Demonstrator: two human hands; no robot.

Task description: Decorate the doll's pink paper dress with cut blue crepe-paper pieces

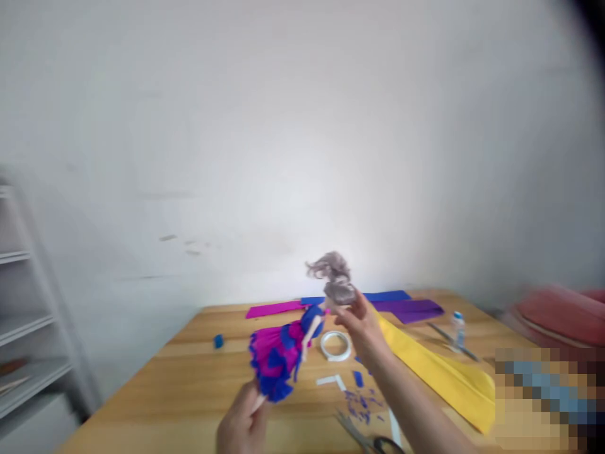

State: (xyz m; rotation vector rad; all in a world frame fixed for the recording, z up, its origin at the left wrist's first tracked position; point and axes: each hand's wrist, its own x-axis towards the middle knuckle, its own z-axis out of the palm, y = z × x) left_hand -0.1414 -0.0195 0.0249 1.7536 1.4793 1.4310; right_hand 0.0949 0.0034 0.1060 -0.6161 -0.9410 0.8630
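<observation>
A doll (278, 353) with wavy grey-brown hair, dressed in a magenta and blue ruffled dress, is held tilted above the wooden table. My left hand (246, 416) is closed round its legs below the hem. At the other end, my right hand (357, 318) grips the doll by its head, fingers against the hair. Beneath and behind it lies a roll of white tape (335, 346). Scissors (354, 432) rest near the table's front edge, partly hidden by my right forearm. Small blue scraps (362, 407) are scattered beside them.
Magenta (274, 309), purple (418, 309) and yellow strips (439, 372) lie across the wooden table (165, 391). A small bottle (457, 331) stands at the right near a thin grey rod. A blue object (218, 341) sits left. Grey shelves (28, 315) stand far left.
</observation>
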